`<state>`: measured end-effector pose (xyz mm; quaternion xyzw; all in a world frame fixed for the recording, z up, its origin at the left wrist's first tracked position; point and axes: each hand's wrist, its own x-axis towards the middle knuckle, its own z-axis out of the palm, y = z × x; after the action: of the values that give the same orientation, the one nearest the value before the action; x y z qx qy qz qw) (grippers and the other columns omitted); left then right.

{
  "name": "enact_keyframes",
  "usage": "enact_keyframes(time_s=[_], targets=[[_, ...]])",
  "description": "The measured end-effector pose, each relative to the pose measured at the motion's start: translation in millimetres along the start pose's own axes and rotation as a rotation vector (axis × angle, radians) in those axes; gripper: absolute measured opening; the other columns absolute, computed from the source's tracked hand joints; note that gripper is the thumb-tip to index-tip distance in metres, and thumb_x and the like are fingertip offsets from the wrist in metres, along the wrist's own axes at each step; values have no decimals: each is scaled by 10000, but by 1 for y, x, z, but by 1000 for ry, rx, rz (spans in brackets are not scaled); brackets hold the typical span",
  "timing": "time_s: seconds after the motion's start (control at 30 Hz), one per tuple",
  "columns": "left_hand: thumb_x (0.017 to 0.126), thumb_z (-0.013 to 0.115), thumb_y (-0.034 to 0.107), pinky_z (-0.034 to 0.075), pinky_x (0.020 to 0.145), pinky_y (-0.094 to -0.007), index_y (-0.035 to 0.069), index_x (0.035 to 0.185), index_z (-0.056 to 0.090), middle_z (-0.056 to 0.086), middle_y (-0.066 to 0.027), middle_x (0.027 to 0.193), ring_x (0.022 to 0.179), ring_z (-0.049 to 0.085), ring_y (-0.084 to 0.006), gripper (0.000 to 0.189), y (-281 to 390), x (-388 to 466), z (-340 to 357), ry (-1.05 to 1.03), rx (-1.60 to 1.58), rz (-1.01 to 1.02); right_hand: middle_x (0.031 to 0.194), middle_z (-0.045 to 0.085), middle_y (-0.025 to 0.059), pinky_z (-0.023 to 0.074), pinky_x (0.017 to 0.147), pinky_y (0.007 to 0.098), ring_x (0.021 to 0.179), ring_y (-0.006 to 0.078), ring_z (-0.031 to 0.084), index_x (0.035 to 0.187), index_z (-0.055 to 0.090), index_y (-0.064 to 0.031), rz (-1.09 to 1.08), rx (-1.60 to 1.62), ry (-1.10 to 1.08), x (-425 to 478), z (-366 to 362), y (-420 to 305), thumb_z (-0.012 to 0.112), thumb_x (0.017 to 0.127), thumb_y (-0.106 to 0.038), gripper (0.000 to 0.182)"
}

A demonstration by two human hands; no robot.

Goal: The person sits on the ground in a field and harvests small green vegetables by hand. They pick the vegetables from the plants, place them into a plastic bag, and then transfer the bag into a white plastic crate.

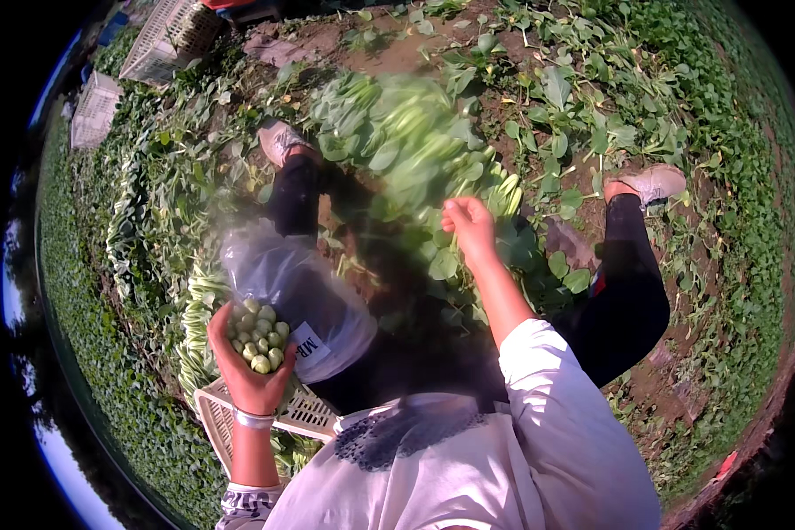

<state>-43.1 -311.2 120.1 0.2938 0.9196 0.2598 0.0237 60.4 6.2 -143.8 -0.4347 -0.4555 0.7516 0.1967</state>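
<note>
My left hand (257, 391) is wrapped around a bundle of leafy greens, its pale, cut stem ends (260, 336) facing up at me. A clear plastic bag (298, 285) bearing a printed label lies over my left thigh, beside that bundle. In front of me, my right hand (472, 228) has its fingers curled at the near edge of a heap of leafy greens (414, 126). A thin leafy stalk (443, 263) hangs from its fingertips; haze blurs part of this area.
A plastic crate (308, 414) with greens in it stands by my left hip, near a row of stacked greens (199, 318). More crates (165, 46) stand at the upper left. My shoes (652, 183) rest on soil strewn with leaves. Growing plants (748, 218) border both sides.
</note>
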Motion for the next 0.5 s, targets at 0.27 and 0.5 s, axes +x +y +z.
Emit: enact_keyframes(time_s=[0.27, 0.5], targets=[[681, 877, 130, 352, 1194, -460, 64, 1531, 351, 479, -166, 1462, 1347, 491, -325, 1003, -8, 5, 0, -38, 18, -126, 1051, 761, 115, 558, 849, 334, 943, 222, 724, 1131, 678, -44, 170, -885, 490, 133, -155, 84, 857, 830, -200, 384], [693, 874, 131, 351, 1186, -460, 55, 1517, 351, 473, -167, 1456, 1345, 491, -319, 979, -9, 18, 10, -42, 51, -40, 1013, 714, 92, 551, 799, 376, 834, 233, 680, 1078, 698, -65, -239, -628, 854, 151, -187, 121, 768, 895, -220, 250]])
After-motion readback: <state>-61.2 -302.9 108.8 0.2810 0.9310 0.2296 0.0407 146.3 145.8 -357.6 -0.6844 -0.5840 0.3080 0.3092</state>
